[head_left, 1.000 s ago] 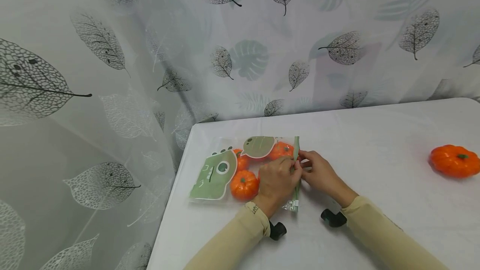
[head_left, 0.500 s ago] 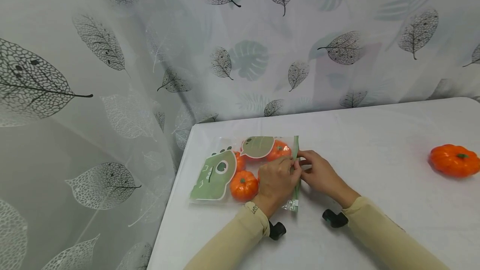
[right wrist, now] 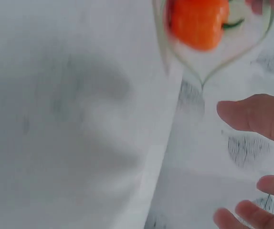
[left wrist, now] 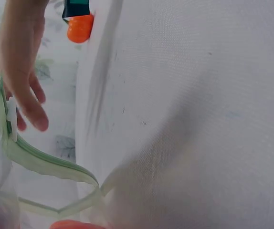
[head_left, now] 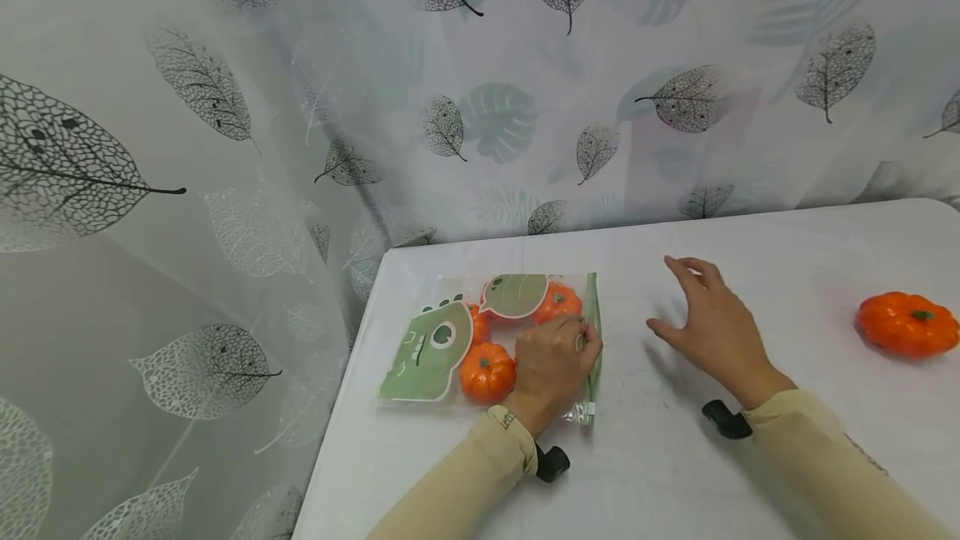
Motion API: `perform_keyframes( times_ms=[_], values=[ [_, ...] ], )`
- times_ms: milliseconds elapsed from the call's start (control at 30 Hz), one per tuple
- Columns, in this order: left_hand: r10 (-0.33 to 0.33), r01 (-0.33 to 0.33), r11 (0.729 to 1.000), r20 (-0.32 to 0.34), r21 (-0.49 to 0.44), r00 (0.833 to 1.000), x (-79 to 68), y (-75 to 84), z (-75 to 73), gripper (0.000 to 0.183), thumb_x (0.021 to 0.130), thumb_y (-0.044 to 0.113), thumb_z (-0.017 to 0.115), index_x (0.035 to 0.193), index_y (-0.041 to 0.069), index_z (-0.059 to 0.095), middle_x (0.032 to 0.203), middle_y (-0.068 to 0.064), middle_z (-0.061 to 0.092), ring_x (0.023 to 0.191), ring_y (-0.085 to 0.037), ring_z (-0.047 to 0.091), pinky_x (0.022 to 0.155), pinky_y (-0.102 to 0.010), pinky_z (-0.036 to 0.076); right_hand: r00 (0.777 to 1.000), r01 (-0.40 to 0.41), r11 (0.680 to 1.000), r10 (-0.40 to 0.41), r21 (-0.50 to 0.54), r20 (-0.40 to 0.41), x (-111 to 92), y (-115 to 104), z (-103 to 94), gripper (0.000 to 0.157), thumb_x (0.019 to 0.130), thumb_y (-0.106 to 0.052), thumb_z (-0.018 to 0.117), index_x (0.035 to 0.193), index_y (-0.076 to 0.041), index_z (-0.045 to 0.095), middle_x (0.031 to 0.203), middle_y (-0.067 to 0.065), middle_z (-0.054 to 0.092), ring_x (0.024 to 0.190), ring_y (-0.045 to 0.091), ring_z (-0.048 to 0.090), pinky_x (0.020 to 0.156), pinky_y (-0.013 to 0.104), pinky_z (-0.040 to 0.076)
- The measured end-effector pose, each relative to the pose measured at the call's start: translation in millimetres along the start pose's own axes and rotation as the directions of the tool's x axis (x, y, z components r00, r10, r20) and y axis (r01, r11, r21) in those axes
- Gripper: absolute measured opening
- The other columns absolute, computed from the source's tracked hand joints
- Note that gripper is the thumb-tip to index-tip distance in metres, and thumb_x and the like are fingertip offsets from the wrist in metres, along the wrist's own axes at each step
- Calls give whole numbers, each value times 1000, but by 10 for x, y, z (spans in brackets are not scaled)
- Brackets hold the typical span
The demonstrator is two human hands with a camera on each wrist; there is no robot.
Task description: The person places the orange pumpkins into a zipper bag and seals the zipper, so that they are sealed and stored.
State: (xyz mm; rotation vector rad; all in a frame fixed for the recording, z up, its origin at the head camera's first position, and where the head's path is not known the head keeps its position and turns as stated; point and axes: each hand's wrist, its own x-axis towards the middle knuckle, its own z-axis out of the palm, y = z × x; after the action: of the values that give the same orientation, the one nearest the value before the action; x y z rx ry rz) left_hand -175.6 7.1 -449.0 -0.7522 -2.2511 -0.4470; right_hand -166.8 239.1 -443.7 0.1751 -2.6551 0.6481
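A clear zip bag (head_left: 431, 352) with a green cartoon print lies on the table, several orange toy pumpkins (head_left: 487, 373) inside it. My left hand (head_left: 553, 365) grips the bag near its green-edged mouth, fingers curled. The right wrist view shows that mouth parted, with a pumpkin (right wrist: 199, 21) behind it. In the left wrist view a white slider (left wrist: 12, 118) sits on the green rim (left wrist: 51, 164). My right hand (head_left: 712, 327) hovers right of the bag, thumb and fingers spread, holding nothing. Another pumpkin (head_left: 907, 325) lies apart at the far right.
The white table (head_left: 750, 257) runs back to a leaf-patterned curtain (head_left: 517, 123), which also hangs along the left side. A black wrist camera (head_left: 726, 421) sits below the right hand, and a second black camera (head_left: 553, 463) below the left.
My right hand has let go of the bag's green edge and moved right, its fingers spreading. The left hand stays on the bag.
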Motion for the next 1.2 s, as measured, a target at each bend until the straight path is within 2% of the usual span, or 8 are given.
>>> perform_keyframes(
  times_ms=[133, 300, 433, 567, 833, 1000, 1100, 1200],
  values=[
    [1, -1, 1000, 0, 12, 1000, -5, -5, 7, 9, 85, 21, 74, 81, 15, 79, 82, 6, 75, 62, -8, 69, 54, -14, 48, 997, -31, 996, 25, -85, -67, 40, 197, -136, 108, 66, -26, 92, 154, -1, 35, 147, 33, 34, 113, 54, 50, 85, 69, 43],
    [-1, 1, 1000, 0, 28, 1000, -3, -6, 7, 9, 85, 22, 74, 80, 16, 79, 81, 7, 75, 61, -8, 68, 53, -14, 47, 987, -158, 978, 155, -137, -33, 107, 402, -344, 121, 68, -32, 92, 160, -3, 19, 157, 35, 15, 134, 60, 28, 106, 72, 26],
    [-5, 4, 1000, 13, 24, 1000, 11, 5, -9, 10, 86, 24, 74, 82, 15, 79, 83, 6, 75, 63, -7, 69, 55, -13, 48, 966, -256, 958, 259, -127, 3, 124, 567, -528, 122, 73, -34, 88, 161, -3, 10, 160, 36, 3, 140, 62, 16, 110, 72, 15],
    [-6, 6, 1000, 25, 17, 1000, 14, 16, -8, 11, 86, 24, 74, 82, 15, 79, 83, 7, 75, 65, -7, 70, 57, -12, 48, 938, -343, 930, 346, -134, 3, 110, 748, -690, 121, 76, -34, 86, 160, 0, 6, 159, 37, -2, 141, 63, 12, 110, 72, 13],
    [-16, 15, 999, 41, 35, 999, 0, 37, -1, 13, 88, 26, 73, 82, 16, 78, 79, 7, 74, 60, -6, 67, 52, -12, 44, 835, -536, 831, 548, -148, 55, -27, 1117, -950, 129, 76, -39, 85, 157, 2, -7, 157, 39, -13, 139, 65, 8, 106, 76, 18],
    [-22, 20, 999, 51, 37, 998, 9, 45, -15, 13, 88, 27, 74, 83, 15, 78, 79, 7, 74, 59, -6, 67, 53, -11, 44, 783, -598, 795, 607, -101, 135, -102, 1312, -1055, 134, 77, -47, 82, 154, 6, -14, 153, 42, -21, 144, 59, -11, 111, 73, 7],
    [-27, 25, 999, 54, 34, 998, 13, 45, -18, 13, 87, 27, 75, 83, 15, 78, 80, 6, 74, 60, -6, 67, 53, -11, 44, 747, -639, 764, 644, -90, 165, -113, 1393, -1074, 130, 79, -40, 81, 152, 8, -15, 153, 41, -22, 145, 54, -19, 113, 71, 1],
    [-28, 26, 999, 54, 33, 998, 15, 44, -17, 12, 88, 26, 74, 84, 15, 78, 80, 7, 74, 61, -6, 67, 54, -11, 45, 701, -685, 724, 685, -81, 199, -135, 1457, -1087, 125, 81, -30, 78, 151, 10, -17, 155, 40, -17, 144, 57, -11, 113, 70, 6]
  ],
)
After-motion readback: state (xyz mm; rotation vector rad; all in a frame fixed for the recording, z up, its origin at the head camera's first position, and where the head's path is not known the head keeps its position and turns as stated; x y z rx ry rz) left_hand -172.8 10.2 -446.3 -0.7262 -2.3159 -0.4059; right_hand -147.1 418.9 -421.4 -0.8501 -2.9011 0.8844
